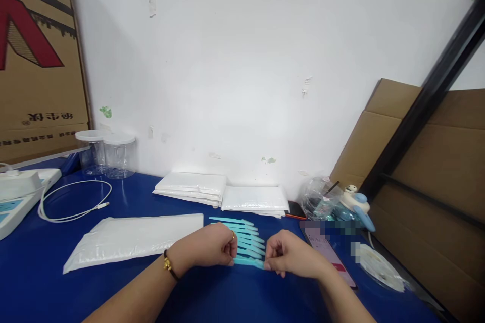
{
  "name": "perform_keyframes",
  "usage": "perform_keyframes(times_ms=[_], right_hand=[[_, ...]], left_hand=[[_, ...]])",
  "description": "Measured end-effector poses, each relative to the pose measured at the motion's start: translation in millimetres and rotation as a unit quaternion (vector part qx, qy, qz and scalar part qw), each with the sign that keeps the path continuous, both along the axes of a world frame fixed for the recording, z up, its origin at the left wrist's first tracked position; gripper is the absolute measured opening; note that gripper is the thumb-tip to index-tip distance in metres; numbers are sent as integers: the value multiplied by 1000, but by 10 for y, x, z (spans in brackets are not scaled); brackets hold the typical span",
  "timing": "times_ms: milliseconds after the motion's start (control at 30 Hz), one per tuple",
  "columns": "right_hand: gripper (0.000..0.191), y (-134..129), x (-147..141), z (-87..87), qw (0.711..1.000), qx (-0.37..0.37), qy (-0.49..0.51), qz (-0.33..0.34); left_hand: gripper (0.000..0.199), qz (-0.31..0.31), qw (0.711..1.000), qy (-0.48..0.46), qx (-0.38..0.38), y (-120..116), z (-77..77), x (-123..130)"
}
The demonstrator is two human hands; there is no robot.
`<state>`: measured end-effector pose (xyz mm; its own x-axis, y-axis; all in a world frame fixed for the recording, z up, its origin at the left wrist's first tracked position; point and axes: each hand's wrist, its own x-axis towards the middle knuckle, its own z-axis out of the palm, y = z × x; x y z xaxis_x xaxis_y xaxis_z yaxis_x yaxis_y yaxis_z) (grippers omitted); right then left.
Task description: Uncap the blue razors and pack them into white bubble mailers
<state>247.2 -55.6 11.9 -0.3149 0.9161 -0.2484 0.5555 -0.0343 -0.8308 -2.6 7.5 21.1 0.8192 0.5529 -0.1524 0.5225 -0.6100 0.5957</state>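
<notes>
Several slim teal eyebrow razors (248, 237) lie side by side in a row on the blue tabletop. My left hand (217, 246) has its fingers pinched at the left end of the nearest razor (248, 261) and covers the handles of some others. At that razor's right tip, my right hand (282, 254) is closed too, thumb against fingers. The nearest razor stretches between both hands, lying at or just above the table. Left of my left hand rests a flat white padded mailer (132, 237).
Two stacks of white mailers (191, 186) (254, 199) sit against the wall. At the right are a phone (331, 257), a plastic cup (320, 199) and a small fan-like figure (355, 204). Clear jars (119, 157), a white cable (76, 217) and a power strip (28, 189) occupy the left.
</notes>
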Motion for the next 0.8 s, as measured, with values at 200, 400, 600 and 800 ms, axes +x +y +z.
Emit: perform_keyframes(times_ms=[200, 400, 600, 800], right_hand=[[35, 30, -64, -1, 974, 174, -143, -29], [120, 169, -197, -131, 959, 212, -179, 49], [96, 194, -290, -211, 959, 199, -182, 88], [30, 23, -438, -87, 916, 308, -238, 97]], left_hand=[[66, 67, 976, -39, 204, 37, -49, 12], [101, 57, 966, -15, 253, 178, -238, 4], [61, 36, 972, -33, 229, 137, -190, 18], [22, 30, 972, -43, 228, -1, -154, 116]])
